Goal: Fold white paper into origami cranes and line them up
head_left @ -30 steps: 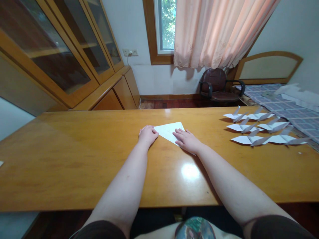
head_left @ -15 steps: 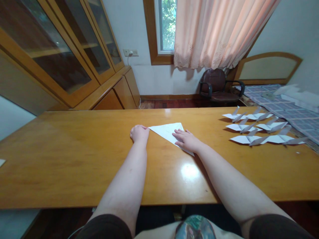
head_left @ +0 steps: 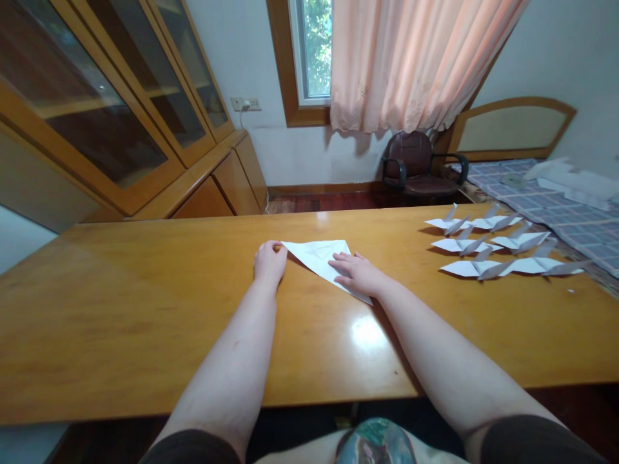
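Observation:
A white sheet of paper folded into a triangle [head_left: 322, 256] lies flat on the wooden table [head_left: 145, 303]. My left hand [head_left: 269, 262] is curled closed at the triangle's left corner, its fingertips on the point. My right hand [head_left: 356, 273] lies flat with fingers stretched out, pressing on the triangle's right part near the long fold.
Several folded white paper cranes [head_left: 483, 245] sit in rows at the table's right. Behind the table stand a dark armchair [head_left: 416, 165], a glass-fronted wooden cabinet [head_left: 120, 109] on the left, a curtained window [head_left: 387, 58], and a bed with checked cover [head_left: 556, 200] at right.
My left hand slid leftward along the fold from near the triangle's middle to its left corner. The right hand stayed pressed on the paper. The view shifted slightly.

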### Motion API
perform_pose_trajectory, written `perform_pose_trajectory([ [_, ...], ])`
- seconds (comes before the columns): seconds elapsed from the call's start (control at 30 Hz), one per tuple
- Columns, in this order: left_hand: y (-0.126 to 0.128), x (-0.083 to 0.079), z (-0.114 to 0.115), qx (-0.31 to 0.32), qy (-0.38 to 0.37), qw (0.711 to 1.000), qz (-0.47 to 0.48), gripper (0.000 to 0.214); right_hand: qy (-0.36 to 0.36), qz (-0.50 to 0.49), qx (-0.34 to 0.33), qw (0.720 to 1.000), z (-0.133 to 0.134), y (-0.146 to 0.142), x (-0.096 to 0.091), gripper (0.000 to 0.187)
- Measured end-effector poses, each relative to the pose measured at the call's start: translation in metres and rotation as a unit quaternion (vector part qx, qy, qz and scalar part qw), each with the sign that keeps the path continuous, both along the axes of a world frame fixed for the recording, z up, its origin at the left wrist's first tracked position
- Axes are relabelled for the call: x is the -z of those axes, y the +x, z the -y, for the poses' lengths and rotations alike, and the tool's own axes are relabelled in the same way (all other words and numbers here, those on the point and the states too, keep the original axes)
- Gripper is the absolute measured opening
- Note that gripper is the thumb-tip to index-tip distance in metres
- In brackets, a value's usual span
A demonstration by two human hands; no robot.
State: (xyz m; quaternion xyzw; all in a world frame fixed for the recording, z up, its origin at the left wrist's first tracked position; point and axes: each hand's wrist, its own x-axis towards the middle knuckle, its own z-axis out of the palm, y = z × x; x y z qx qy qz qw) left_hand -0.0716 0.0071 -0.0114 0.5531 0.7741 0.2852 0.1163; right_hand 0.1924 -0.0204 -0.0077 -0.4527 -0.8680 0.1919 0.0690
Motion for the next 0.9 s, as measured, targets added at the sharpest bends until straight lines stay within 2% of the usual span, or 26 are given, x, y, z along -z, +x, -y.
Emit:
perform_pose_trajectory([
  [0.1, 0.0026, -0.0017, 0.0016, 0.042, -0.027, 0.998, -0.048, 0.044, 0.003, 0.002, 0.000, 1.000, 0.0001, -0.0005, -0.0006, 0.054],
  [0.17, 0.0025, -0.0012, 0.0010, 0.057, -0.035, 0.996, -0.061, 0.043, 0.005, 0.002, 0.000, 1.000, 0.0000, -0.0006, -0.0003, 0.054],
  [0.3, -0.0034, 0.0014, -0.0021, 0.029, -0.024, 0.999, 0.020, 0.038, 0.010, -0.005, 0.003, 1.000, -0.0007, -0.0001, 0.0014, 0.053],
  [0.37, -0.0045, 0.0015, -0.0020, 0.046, -0.043, 0.998, 0.025, 0.037, 0.011, -0.009, 0.004, 1.000, -0.0011, 0.0002, 0.0022, 0.053],
  [0.5, 0.0004, -0.0009, 0.0014, 0.085, -0.046, 0.993, -0.073, 0.042, 0.012, -0.011, 0.003, 1.000, -0.0018, 0.0003, 0.0030, 0.053],
  [0.6, 0.0028, -0.0024, 0.0025, 0.050, -0.048, 0.993, -0.096, 0.046, 0.011, -0.010, 0.004, 1.000, -0.0024, 0.0007, 0.0039, 0.053],
  [0.9, -0.0051, -0.0001, -0.0023, -0.021, -0.039, 0.997, -0.067, 0.025, 0.009, -0.021, 0.005, 1.000, -0.0033, 0.0039, 0.0058, 0.052],
])
